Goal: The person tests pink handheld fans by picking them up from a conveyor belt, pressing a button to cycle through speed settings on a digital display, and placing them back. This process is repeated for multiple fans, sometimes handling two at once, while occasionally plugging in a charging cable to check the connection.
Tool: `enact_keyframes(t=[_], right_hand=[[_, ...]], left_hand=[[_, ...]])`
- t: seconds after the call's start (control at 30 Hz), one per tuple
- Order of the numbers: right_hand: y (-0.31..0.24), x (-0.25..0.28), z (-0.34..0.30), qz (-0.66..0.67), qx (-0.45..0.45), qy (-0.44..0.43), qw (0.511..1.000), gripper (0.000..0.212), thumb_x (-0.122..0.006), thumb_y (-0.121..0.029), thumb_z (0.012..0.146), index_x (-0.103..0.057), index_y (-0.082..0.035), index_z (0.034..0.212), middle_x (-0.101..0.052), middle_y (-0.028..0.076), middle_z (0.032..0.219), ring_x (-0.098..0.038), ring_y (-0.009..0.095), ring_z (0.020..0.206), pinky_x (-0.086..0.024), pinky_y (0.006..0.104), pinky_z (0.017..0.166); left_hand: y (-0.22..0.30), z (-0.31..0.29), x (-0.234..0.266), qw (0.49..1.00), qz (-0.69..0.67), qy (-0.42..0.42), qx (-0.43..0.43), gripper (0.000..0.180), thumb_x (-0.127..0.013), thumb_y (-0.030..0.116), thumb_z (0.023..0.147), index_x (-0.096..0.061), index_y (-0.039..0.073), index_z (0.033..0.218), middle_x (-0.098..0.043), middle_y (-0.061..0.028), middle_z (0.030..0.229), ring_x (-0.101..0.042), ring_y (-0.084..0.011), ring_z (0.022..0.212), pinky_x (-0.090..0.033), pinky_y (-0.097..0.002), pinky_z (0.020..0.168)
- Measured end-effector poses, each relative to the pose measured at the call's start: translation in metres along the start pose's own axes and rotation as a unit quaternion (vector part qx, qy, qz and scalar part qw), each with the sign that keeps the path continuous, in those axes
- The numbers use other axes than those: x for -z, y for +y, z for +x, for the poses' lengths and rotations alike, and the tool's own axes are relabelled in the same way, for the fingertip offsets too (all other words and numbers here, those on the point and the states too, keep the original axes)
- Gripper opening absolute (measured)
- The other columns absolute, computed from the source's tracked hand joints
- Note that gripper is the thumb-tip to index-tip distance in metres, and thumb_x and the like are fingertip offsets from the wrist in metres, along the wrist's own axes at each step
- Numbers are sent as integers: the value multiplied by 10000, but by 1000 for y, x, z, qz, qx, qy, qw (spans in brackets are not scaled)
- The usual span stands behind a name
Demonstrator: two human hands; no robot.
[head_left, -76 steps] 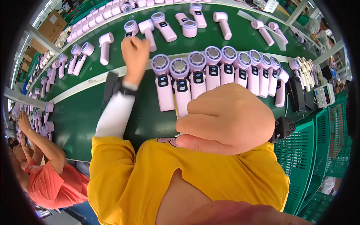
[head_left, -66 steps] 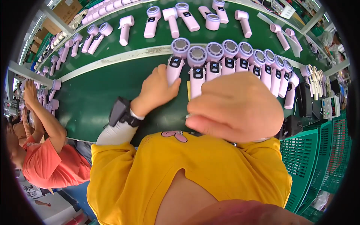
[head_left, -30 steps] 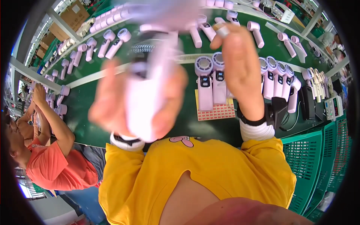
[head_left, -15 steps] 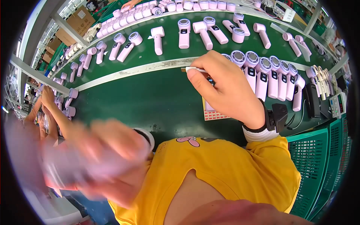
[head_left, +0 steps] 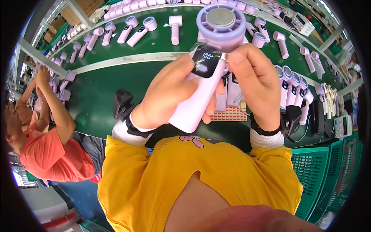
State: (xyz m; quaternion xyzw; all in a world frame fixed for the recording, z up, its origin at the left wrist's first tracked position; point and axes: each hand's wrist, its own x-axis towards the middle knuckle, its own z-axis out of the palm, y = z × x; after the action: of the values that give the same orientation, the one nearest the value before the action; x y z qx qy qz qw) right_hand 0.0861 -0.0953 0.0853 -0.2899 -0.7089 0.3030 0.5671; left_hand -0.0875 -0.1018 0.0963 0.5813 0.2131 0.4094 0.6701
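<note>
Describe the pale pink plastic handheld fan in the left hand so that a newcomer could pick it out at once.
From the long green worktop, move to the bare left hand above it. That hand grips the pale pink plastic handheld fan with a round lilac head and glossy black display. Unlike the neighbouring pink fans lying about, this one is lifted and looks the largest.

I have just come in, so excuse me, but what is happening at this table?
A person in a yellow top holds a lilac handheld fan in the left hand, tilted, its dark screen lit. The right hand has thumb and fingers at the fan's side, by the screen; what they pinch is too small to tell. More fans stand in a row at the right, and a red-marked sheet lies on the green table.
</note>
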Motion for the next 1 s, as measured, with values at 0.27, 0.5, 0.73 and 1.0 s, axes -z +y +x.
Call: enact_keyframes(t=[0.27,0.5,0.73,1.0], right_hand=[[-12,23,-1,-31,12,-160,986,190,-529,-186,842,-537,-31,732,-471,17,574,-417,90,509,-325,222,460],[-11,5,-3,-104,10,-76,992,185,-534,-179,838,-529,-24,737,-488,42,579,-448,121,508,-348,233,467],[2,-3,1,-90,53,-40,994,171,-514,-168,850,-527,-24,759,-515,46,588,-483,134,519,-374,252,476],[-12,5,2,-99,7,-98,990,168,-544,-162,838,-557,-8,773,-552,30,648,-442,88,516,-355,205,484]], left_hand=[[1,1,7,991,-91,-97,18,416,-378,-8,709,-335,-39,1121,-537,-151,864,-576,-212,569,-491,-284,480],[-24,3,-3,979,76,101,-158,383,-379,-68,661,-343,-117,1040,-484,-236,926,-569,-250,656,-515,-330,543],[-29,8,5,948,177,54,-258,386,-405,-56,715,-328,-118,1088,-492,-197,942,-550,-222,701,-492,-311,568],[-24,1,11,958,126,43,-254,366,-427,43,806,-332,-83,1137,-511,-135,926,-520,-186,722,-455,-269,590]])
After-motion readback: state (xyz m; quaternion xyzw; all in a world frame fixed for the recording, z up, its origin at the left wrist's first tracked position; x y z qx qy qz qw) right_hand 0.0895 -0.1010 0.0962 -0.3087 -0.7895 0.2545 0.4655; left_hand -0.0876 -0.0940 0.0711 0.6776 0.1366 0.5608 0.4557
